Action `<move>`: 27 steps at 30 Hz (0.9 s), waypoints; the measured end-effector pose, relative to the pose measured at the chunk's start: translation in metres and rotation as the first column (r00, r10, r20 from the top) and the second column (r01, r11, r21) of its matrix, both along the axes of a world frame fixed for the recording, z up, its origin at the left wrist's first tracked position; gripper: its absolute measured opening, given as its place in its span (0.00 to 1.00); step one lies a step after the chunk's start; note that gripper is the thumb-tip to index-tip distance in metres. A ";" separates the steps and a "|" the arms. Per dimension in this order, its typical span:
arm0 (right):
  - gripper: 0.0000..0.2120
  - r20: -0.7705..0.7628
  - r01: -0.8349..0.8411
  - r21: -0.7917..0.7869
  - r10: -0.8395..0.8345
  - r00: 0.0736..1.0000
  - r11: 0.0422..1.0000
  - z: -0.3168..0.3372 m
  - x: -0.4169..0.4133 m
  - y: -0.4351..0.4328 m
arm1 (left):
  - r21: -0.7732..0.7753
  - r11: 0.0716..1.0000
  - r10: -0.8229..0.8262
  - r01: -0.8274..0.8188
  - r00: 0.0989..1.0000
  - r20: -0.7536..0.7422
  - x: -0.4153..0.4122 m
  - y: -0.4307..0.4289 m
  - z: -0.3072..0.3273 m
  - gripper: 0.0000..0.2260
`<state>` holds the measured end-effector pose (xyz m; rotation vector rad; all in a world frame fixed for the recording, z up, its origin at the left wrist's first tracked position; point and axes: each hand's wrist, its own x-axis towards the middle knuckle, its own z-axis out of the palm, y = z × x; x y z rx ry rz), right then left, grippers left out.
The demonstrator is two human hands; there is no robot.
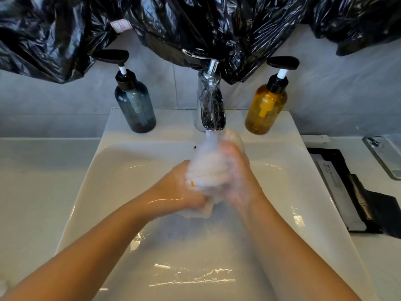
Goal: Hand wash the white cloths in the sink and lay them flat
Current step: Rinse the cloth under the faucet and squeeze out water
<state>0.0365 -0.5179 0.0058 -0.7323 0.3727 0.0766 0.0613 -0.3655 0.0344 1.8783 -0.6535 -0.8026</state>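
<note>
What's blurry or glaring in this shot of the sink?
Head view: the white cloth and right hand are motion-blurred under the faucet; the left hand is sharper; glare streaks the wet sink; wide-angle distortion bows its edges.

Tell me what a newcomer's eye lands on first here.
First, the left hand and right hand gripping a blurred white cloth under the running tap, over the sink. Next, crumpled black plastic draped across the wall above. A blue-grey pump bottle stands left of the tap and an amber pump bottle right.
</note>
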 end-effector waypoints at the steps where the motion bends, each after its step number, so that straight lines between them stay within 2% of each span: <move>1: 0.24 0.000 0.018 -0.037 -0.018 1.000 0.999 -0.005 0.002 -0.003 | -0.068 0.998 -0.019 0.012 0.995 -0.102 0.003 0.003 -0.004 0.17; 3: 0.36 -0.003 0.060 -0.176 -0.061 0.998 0.982 -0.007 0.000 -0.005 | -0.110 0.993 -0.057 0.031 0.968 -0.244 0.008 0.009 -0.009 0.17; 6: 0.48 -0.026 0.011 -0.170 -0.015 1.000 0.985 -0.011 -0.002 -0.003 | -0.068 0.992 -0.127 0.109 0.925 -0.359 0.016 0.011 -0.018 0.27; 8: 0.53 -0.060 0.086 -0.172 -0.098 0.993 0.981 -0.014 -0.002 -0.003 | -0.100 0.994 -0.069 0.033 0.921 -0.384 0.012 0.009 -0.022 0.31; 10: 0.48 -0.077 0.188 -0.142 -0.200 0.977 0.972 -0.013 -0.003 -0.003 | -0.171 0.962 0.119 -0.215 0.888 -0.444 0.002 0.012 -0.029 0.33; 12: 0.39 -0.063 0.306 -0.065 -0.310 0.949 0.950 -0.011 -0.005 -0.005 | -0.280 0.861 0.269 -0.425 0.847 -0.458 -0.011 0.012 -0.035 0.35; 15: 0.31 -0.027 0.398 0.007 -0.397 0.917 0.918 -0.009 -0.011 0.006 | -0.423 0.704 0.386 -0.571 0.807 -0.447 -0.023 -0.005 -0.037 0.40; 17: 0.30 -0.006 0.438 -0.018 -0.438 0.899 0.899 -0.010 -0.013 0.013 | -0.405 0.584 0.464 -0.703 0.699 -0.545 -0.022 -0.020 -0.033 0.36; 18: 0.30 0.011 0.444 -0.019 -0.444 0.896 0.896 -0.008 -0.015 0.016 | -0.366 0.560 0.480 -0.743 0.652 -0.588 -0.018 -0.026 -0.030 0.36; 21: 0.28 0.111 0.397 -0.069 -0.388 0.915 0.915 -0.006 -0.019 0.013 | -0.292 0.604 0.383 -0.742 0.591 -0.710 -0.008 -0.034 -0.029 0.37; 24: 0.19 0.186 0.324 -0.165 -0.293 0.938 0.932 -0.006 -0.023 0.009 | -0.129 0.609 0.399 -0.783 0.443 -0.803 -0.002 -0.040 -0.018 0.21; 27: 0.18 0.227 0.255 -0.250 -0.200 0.953 0.934 -0.003 -0.025 0.004 | -0.069 0.660 0.449 -0.748 0.467 -0.762 0.005 -0.042 -0.017 0.15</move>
